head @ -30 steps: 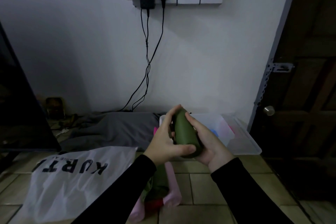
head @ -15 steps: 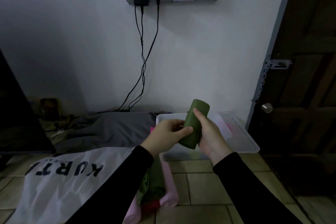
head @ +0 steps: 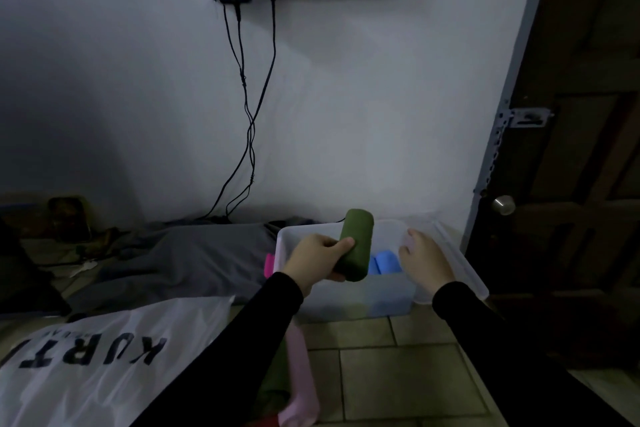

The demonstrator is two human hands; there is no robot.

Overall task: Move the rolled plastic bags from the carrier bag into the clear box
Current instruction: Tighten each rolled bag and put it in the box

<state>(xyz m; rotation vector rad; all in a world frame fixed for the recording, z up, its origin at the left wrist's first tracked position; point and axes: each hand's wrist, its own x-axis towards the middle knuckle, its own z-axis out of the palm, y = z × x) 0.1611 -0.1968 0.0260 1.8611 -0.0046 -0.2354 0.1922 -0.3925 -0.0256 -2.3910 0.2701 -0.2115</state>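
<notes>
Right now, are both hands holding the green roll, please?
No, only the left hand holds the green roll; the right hand rests on the clear box.

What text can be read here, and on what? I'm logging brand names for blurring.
"KURT", upside down in this view, on the white carrier bag; its left end runs off the frame, so the word may be longer.
A smaller line beside those letters is too blurred to read.
No other readable text.

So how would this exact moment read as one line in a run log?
left hand: holds green roll over clear box | right hand: open at box's right side | blue rolls: inside box | carrier bag: on floor
</notes>
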